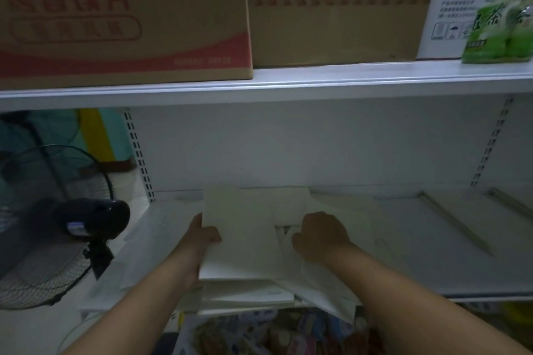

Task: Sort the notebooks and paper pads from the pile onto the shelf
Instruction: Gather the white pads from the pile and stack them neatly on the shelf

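Observation:
A stack of pale paper pads point(245, 292) lies on the white shelf point(432, 256), overhanging its front edge. My left hand point(203, 236) grips the left edge of the top pad point(242, 228), thumb on top, and the pad is tilted up at its far end. My right hand point(320, 235) rests with curled fingers on loose white sheets point(340, 219) just right of the stack; its fingertips are hidden, so whether they pinch a sheet is unclear. More white sheets point(323, 291) spill over the shelf's front under my right forearm.
Two thin pale rods point(455, 222) lie on the shelf at the right. A black standing fan point(57, 228) stands left of the shelf unit. Cardboard boxes point(124, 14) and green tea bottles point(501, 14) fill the shelf above. Colourful packets point(274, 334) lie below.

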Motion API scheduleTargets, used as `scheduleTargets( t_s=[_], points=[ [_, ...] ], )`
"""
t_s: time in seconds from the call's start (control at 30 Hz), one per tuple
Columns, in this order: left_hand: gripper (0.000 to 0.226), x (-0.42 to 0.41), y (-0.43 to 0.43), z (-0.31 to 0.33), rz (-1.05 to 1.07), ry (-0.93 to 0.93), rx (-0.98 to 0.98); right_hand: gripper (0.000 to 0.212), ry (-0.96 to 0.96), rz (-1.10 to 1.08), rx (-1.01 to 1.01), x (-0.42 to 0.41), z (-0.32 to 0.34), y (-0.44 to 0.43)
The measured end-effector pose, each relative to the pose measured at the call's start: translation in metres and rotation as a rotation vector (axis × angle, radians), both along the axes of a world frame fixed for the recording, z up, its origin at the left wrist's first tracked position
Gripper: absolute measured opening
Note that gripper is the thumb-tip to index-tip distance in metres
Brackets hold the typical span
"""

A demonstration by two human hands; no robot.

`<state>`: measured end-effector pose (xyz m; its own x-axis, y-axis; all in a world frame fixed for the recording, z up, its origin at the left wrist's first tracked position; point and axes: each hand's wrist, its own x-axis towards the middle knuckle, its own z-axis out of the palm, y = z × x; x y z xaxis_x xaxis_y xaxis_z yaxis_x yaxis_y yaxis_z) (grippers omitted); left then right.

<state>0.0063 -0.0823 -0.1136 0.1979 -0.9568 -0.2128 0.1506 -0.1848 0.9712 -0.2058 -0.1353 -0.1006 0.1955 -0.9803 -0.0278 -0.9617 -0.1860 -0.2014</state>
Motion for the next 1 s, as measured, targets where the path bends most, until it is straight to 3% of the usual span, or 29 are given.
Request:
scheduleTargets(
  t_s=[0.1,0.23,0.3,0.43,0.5,0.57,0.63,0.77,0.83,0.93,1.0],
  points=[
    [0.043,-0.003,-0.004,0.0,0.006,-0.024,-0.034,0.035,-0.059,0.043,-0.073,0.01,0.019,0.01],
    [0.054,-0.021,-0.008,-0.005,-0.026,-0.05,-0.067,0.035,-0.136,0.343,-0.163,0.053,0.019,0.039],
    [0.053,-0.025,-0.006,-0.006,-0.028,-0.023,-0.078,0.033,-0.246,0.426,-0.11,0.06,0.009,0.038],
    [0.057,-0.014,-0.007,-0.009,0.025,0.022,-0.054,0.03,-0.473,0.147,-0.142,0.028,-0.011,-0.009],
    [0.052,-0.011,-0.008,-0.011,0.047,0.018,-0.034,0.033,-0.417,-0.085,-0.253,0.008,-0.02,-0.035],
    [0.037,-0.007,-0.008,-0.01,0.075,0.008,-0.039,0.051,-0.263,-0.256,-0.178,-0.003,-0.027,-0.051],
    [0.028,0.0,-0.006,-0.007,0.097,0.001,-0.041,0.07,-0.175,-0.29,-0.013,-0.005,-0.029,-0.057],
    [0.021,0.022,-0.001,0.0,0.134,0.028,-0.053,0.075,-0.297,-0.271,0.119,-0.008,-0.023,-0.075],
    [0.019,0.035,0.004,0.002,0.15,0.059,-0.059,0.067,-0.424,-0.296,0.202,-0.013,-0.015,-0.082],
    [0.021,0.053,0.004,-0.003,0.209,0.093,-0.059,0.038,-0.955,-0.346,0.294,-0.016,-0.012,-0.087],
    [0.023,0.059,0.0,-0.007,0.263,0.039,-0.067,0.029,-1.245,-0.331,0.365,-0.02,-0.009,-0.08]
  ],
)
